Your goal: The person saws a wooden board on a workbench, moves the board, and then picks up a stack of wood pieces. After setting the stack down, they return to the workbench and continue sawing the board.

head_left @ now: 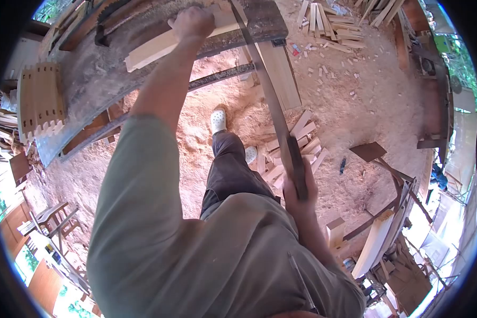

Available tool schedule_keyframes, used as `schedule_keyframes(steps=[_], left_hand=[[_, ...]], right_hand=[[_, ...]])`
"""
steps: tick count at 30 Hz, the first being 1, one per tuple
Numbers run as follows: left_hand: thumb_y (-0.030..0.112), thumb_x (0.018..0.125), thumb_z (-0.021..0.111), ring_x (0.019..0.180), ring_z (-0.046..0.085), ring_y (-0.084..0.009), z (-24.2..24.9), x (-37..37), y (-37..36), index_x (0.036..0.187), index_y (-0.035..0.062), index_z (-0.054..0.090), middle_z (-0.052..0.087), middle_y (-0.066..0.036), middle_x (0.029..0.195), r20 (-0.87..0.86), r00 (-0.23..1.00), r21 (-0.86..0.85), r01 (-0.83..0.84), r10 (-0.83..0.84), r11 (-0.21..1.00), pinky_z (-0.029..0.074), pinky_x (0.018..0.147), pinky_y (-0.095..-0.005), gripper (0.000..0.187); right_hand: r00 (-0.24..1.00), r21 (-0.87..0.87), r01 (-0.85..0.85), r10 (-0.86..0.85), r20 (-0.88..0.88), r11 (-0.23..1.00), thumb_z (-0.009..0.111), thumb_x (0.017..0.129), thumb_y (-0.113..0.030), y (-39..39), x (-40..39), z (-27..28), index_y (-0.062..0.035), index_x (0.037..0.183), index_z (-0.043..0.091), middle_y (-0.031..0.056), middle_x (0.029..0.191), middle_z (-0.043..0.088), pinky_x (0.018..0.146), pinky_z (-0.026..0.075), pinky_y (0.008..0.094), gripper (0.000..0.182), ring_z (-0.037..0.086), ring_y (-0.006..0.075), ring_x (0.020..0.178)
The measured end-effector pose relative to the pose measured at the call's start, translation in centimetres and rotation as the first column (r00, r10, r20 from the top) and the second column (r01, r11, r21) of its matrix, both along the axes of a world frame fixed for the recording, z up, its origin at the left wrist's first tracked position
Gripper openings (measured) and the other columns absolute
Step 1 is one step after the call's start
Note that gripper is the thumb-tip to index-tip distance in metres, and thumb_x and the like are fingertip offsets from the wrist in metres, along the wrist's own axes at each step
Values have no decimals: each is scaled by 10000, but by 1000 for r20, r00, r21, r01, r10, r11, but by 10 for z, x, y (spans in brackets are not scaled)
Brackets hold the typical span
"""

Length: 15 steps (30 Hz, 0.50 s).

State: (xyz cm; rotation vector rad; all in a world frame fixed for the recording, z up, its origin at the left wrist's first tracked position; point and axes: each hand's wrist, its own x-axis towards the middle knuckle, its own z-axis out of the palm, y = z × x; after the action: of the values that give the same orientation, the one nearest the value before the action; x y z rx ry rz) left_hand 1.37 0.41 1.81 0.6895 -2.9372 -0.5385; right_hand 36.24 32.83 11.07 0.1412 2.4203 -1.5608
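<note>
My right hand [303, 193] is closed around the dark handle of a handsaw [271, 100], low beside my right hip. Its long blade runs up and away to the bench, where the far end crosses the right part of a pale wooden board [156, 50]. That board lies along the front edge of the workbench [98, 74]. On top of it my left hand [193, 24] presses down, fingers curled, to the left of the blade. Exactly where the teeth meet the wood is hard to make out.
Offcuts [297, 146] are heaped on the sawdust floor near my feet, and more sticks [331, 26] lie farther off. Slotted, notched boards [40, 100] stand at the bench's left end. A plank [278, 74] leans by the bench. A wooden frame [389, 212] stands at right.
</note>
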Motion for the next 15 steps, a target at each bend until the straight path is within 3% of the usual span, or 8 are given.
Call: schedule_keyframes(steps=[1, 4, 6, 7, 8, 10, 13, 15], left_hand=[[343, 893, 434, 1143, 629, -338, 0, 2, 1, 1065, 71, 735, 694, -186, 1169, -24, 1000, 7, 5, -5, 1000, 281, 1114, -551, 440], [365, 904, 420, 1134, 634, -358, 9, 3, 3, 1064, 47, 727, 698, -205, 1145, -3, 1000, 8, 11, -11, 1000, 277, 1121, -560, 471], [366, 904, 422, 1132, 635, -359, 14, 5, 6, 1054, 42, 728, 699, -206, 1140, 41, 999, 12, 7, -7, 1000, 284, 1116, -557, 470], [325, 893, 460, 1127, 634, -366, 14, 9, 8, 1029, 76, 733, 702, -188, 1131, -48, 999, 20, 12, -11, 1000, 316, 1095, -587, 394], [285, 882, 498, 1121, 633, -374, 17, 11, 8, 1005, 109, 737, 706, -170, 1122, -143, 990, 23, 17, -13, 1000, 349, 1073, -618, 321], [290, 890, 494, 1119, 635, -374, 20, 8, 4, 1003, 110, 738, 708, -170, 1115, -97, 995, 4, -4, 5, 1000, 354, 1074, -616, 324], [292, 902, 482, 1108, 643, -372, 10, 8, 5, 1003, 113, 739, 715, -161, 1099, -16, 1000, -3, -4, 4, 1000, 343, 1089, -615, 329], [288, 906, 475, 1098, 650, -370, 10, 4, 2, 1005, 115, 739, 719, -152, 1090, 0, 1000, -10, 0, 0, 1000, 327, 1102, -614, 331]], right_hand=[[1000, 4, -7, 7, 8, 1000, 609, 891, -70, 11, 14, 5, 95, 1437, 345, 247, 1229, 634, 869, 542, 366, 628, 682, 301, 1073], [964, 40, -93, 100, -245, 995, 585, 893, -67, 9, -7, -7, 143, 1422, 319, 293, 1300, 592, 983, 501, 387, 629, 603, 357, 1221], [959, -19, -27, 21, -283, 999, 609, 933, -118, -43, -108, -34, 37, 1411, 426, 219, 1128, 671, 839, 536, 377, 535, 692, 305, 998], [961, 30, -1, 9, -278, 1000, 610, 940, -146, -76, -158, -35, -16, 1377, 485, 195, 1002, 677, 757, 526, 363, 473, 684, 275, 860], [955, -75, -86, 61, -290, 993, 599, 944, -158, -99, -201, -29, -17, 1359, 495, 200, 965, 673, 749, 524, 351, 451, 682, 266, 835], [890, -60, -112, 74, -449, 992, 608, 932, -141, -113, -235, -42, -11, 1359, 495, 200, 956, 670, 733, 524, 348, 460, 684, 278, 811], [911, -54, -73, 44, -409, 996, 614, 931, -123, -92, -186, -53, -2, 1384, 473, 191, 975, 680, 735, 526, 341, 490, 685, 259, 810], [968, -46, -10, -2, -249, 999, 623, 927, -102, -60, -113, -38, 27, 1407, 439, 171, 1004, 688, 731, 529, 328, 530, 689, 235, 836]])
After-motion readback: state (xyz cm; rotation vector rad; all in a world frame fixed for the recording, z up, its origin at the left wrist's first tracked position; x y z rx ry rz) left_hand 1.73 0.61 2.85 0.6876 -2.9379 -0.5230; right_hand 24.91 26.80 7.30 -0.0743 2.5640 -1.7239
